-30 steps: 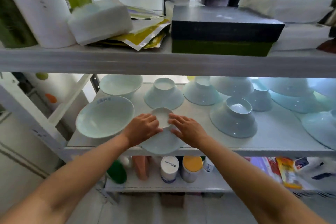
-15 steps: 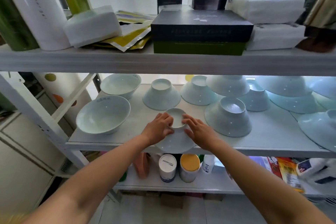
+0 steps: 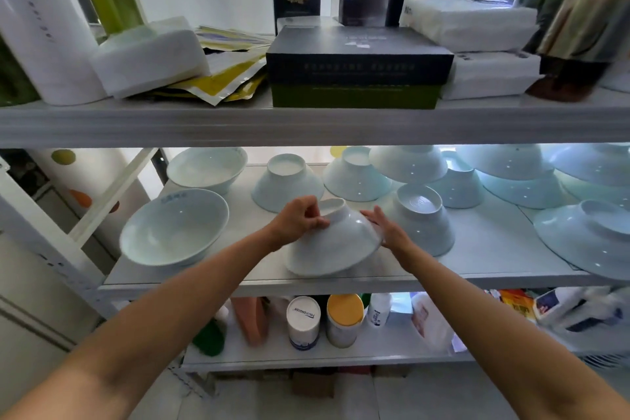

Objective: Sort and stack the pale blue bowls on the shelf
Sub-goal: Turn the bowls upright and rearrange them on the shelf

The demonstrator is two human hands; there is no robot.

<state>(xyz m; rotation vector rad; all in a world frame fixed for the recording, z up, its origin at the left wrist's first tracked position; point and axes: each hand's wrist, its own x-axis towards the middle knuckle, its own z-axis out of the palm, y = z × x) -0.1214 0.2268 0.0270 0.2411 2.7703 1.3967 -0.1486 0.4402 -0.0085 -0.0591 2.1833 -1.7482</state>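
An upside-down pale blue bowl (image 3: pixel 335 245) is tilted at the front of the middle shelf (image 3: pixel 477 278), its right side raised. My left hand (image 3: pixel 300 218) grips its foot ring and my right hand (image 3: pixel 383 227) holds its raised right rim. Two bowls stand upright at the left, a large one (image 3: pixel 174 228) in front and another (image 3: pixel 208 169) behind. Several inverted bowls fill the back and right, the nearest (image 3: pixel 422 218) just behind my right hand, another (image 3: pixel 288 182) behind my left.
The upper shelf (image 3: pixel 306 124) overhangs the bowls and carries a dark box (image 3: pixel 358 66), white packs and paper rolls. A wide inverted dish (image 3: pixel 586 239) sits at the far right. Bottles and cans (image 3: pixel 303 322) stand on the lower shelf.
The bowl lay flat upside down under both hands; now its right side is lifted and it tilts toward me. My right hand slid from its top to the right rim.
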